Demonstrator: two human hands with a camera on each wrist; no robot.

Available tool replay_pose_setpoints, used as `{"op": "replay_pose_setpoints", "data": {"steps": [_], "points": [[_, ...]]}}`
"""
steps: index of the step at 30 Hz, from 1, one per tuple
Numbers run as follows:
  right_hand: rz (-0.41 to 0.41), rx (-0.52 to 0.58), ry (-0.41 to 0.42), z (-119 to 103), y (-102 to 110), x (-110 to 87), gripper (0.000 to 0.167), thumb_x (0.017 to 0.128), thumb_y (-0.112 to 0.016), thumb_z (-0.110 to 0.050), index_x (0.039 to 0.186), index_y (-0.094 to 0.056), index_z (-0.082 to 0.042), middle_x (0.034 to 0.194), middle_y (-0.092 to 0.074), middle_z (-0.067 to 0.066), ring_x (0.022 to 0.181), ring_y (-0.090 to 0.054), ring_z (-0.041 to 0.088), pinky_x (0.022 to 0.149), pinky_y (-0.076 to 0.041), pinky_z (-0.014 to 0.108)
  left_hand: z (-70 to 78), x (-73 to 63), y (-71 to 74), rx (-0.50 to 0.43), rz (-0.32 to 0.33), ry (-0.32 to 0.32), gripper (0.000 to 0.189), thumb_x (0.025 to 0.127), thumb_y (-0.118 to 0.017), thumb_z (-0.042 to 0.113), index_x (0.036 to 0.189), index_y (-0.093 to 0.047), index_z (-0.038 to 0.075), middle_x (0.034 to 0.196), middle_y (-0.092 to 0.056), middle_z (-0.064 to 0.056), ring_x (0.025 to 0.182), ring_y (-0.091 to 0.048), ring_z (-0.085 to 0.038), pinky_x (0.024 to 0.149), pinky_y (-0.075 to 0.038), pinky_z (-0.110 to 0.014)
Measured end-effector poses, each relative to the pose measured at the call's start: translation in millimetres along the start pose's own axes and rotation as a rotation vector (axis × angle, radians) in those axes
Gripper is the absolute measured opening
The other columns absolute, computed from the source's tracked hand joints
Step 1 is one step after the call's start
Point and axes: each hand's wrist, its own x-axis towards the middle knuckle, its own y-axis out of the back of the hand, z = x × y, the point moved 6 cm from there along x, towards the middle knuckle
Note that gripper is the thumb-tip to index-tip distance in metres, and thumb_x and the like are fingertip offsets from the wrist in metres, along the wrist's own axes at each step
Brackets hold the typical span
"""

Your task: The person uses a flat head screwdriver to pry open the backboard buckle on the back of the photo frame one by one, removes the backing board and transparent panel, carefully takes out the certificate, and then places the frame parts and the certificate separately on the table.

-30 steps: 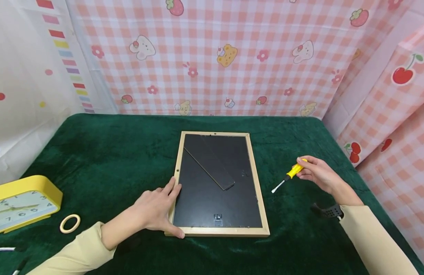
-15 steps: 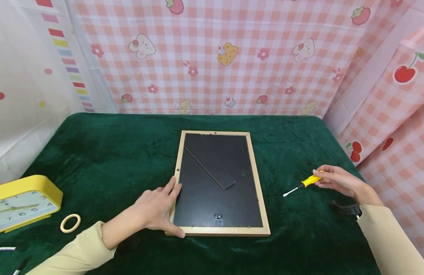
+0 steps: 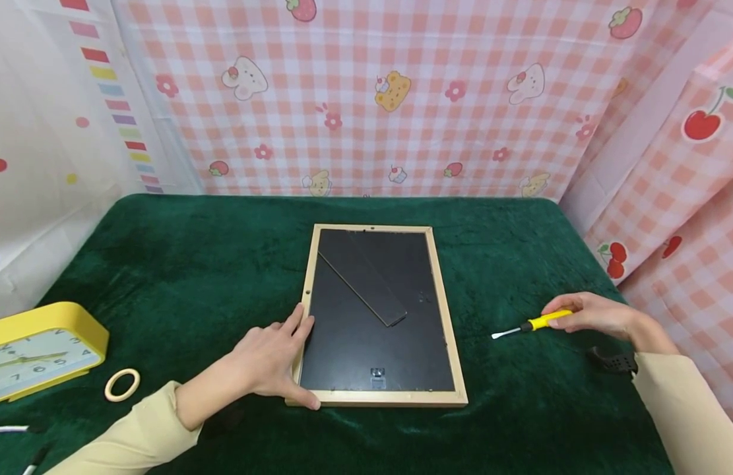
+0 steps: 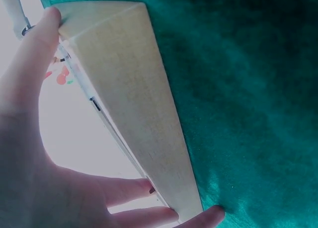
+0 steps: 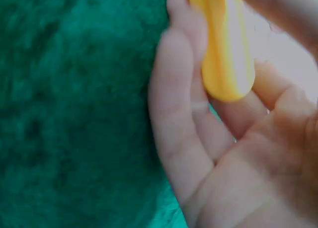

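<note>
Hands point(image 3: 274, 361) touch frame point(image 3: 369, 349) and hold screwdriver point(image 3: 542, 322); ring point(image 3: 107, 389) lies beside clock point(image 3: 42, 349).

Reaches in with 2 arms point(image 3: 206, 394) from the lower corners, well apart. Lays the left hand point(image 3: 270, 361) with its back up, thumb point(image 3: 307, 399) spread wide from the fingers point(image 3: 293, 322). Pinches between thumb and bent fingers of the right hand point(image 3: 594, 313), wrist point(image 3: 652, 335) nearer the body.

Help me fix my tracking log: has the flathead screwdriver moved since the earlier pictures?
Yes: in the head view, the flathead screwdriver has moved rightward and down the image, farther from the photo frame.
</note>
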Motion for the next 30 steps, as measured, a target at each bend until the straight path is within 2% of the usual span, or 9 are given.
{"op": "replay_pose_setpoints", "data": {"steps": [2, 6, 16, 19, 23, 25, 27, 30], "points": [[0.032, -0.082, -0.02, -2.3, 1.1, 0.8, 0.021, 0.088, -0.05, -0.004, 0.107, -0.05, 0.003, 0.099, -0.054, 0.014, 0.085, -0.05, 0.021, 0.075, -0.043, 0.033, 0.2, 0.1, -0.1, -0.002, -0.002, 0.001, 0.123, 0.046, -0.051, 0.084, 0.137, -0.03, 0.004, 0.141, -0.021, -0.019, 0.103, -0.049, -0.033, 0.061, -0.043, -0.034], [0.043, -0.156, -0.035, -6.1, 0.3, 2.7, 0.019, 0.087, -0.052, -0.006, 0.104, -0.052, 0.001, 0.098, -0.055, 0.016, 0.086, -0.049, 0.021, 0.074, -0.039, 0.038, 0.3, -0.1, -0.5, -0.001, 0.0, 0.003, 0.123, 0.045, -0.052, 0.084, 0.137, -0.03, 0.004, 0.141, -0.021, -0.019, 0.102, -0.05, -0.032, 0.06, -0.043, -0.033], [-0.021, -0.223, -0.016, -13.1, -6.8, 1.6, 0.014, 0.085, -0.055, -0.004, 0.099, -0.054, -0.003, 0.093, -0.053, 0.016, 0.079, -0.048, 0.024, 0.069, -0.041, 0.033, -1.0, -0.5, -1.0, 0.008, -0.008, 0.008, 0.124, 0.045, -0.051, 0.085, 0.137, -0.029, 0.005, 0.141, -0.02, -0.018, 0.104, -0.049, -0.031, 0.062, -0.043, -0.034], [0.009, -0.25, -0.069, -15.0, -7.1, 1.9, 0.019, 0.084, -0.058, -0.008, 0.1, -0.052, -0.001, 0.094, -0.052, 0.015, 0.08, -0.047, 0.026, 0.07, -0.04, 0.036, -1.0, -0.4, -1.0, 0.01, -0.007, 0.003, 0.123, 0.046, -0.051, 0.084, 0.137, -0.029, 0.005, 0.141, -0.02, -0.018, 0.104, -0.049, -0.032, 0.063, -0.043, -0.034], [0.136, -0.347, -0.125, -23.7, -6.4, 4.6, 0.029, 0.082, -0.062, -0.016, 0.103, -0.051, 0.0, 0.098, -0.05, 0.014, 0.086, -0.044, 0.028, 0.071, -0.039, 0.037, -4.6, -0.2, 1.2, -0.029, -0.026, 0.004, 0.121, 0.049, -0.049, 0.084, 0.139, -0.027, 0.007, 0.141, -0.022, -0.016, 0.105, -0.048, -0.032, 0.067, -0.044, -0.036], [0.219, -0.399, -0.105, -31.8, -9.2, 8.3, 0.03, 0.082, -0.063, -0.019, 0.103, -0.051, -0.001, 0.1, -0.049, 0.013, 0.088, -0.042, 0.028, 0.07, -0.039, 0.035, -10.4, 1.5, 5.6, -0.089, -0.028, 0.008, 0.116, 0.054, -0.048, 0.083, 0.139, -0.026, 0.008, 0.139, -0.027, -0.014, 0.108, -0.047, -0.032, 0.072, -0.044, -0.039], [0.289, -0.45, -0.032, -43.4, -16.3, 13.7, 0.029, 0.082, -0.063, -0.019, 0.103, -0.052, -0.002, 0.1, -0.049, 0.012, 0.085, -0.043, 0.025, 0.066, -0.041, 0.032, -20.3, 6.7, 13.5, -0.159, 0.001, 0.014, 0.108, 0.06, -0.046, 0.08, 0.139, -0.027, 0.008, 0.136, -0.034, -0.014, 0.111, -0.046, -0.031, 0.079, -0.043, -0.043], [0.301, -0.485, 0.097, -63.8, -38.3, 25.3, 0.025, 0.081, -0.064, -0.018, 0.099, -0.053, -0.004, 0.093, -0.052, 0.008, 0.077, -0.047, 0.02, 0.059, -0.042, 0.028, -41.5, 22.3, 27.4, -0.288, 0.091, -0.002, 0.093, 0.073, -0.047, 0.069, 0.137, -0.029, 0.005, 0.128, -0.043, -0.017, 0.112, -0.045, -0.03, 0.082, -0.04, -0.047]]}}
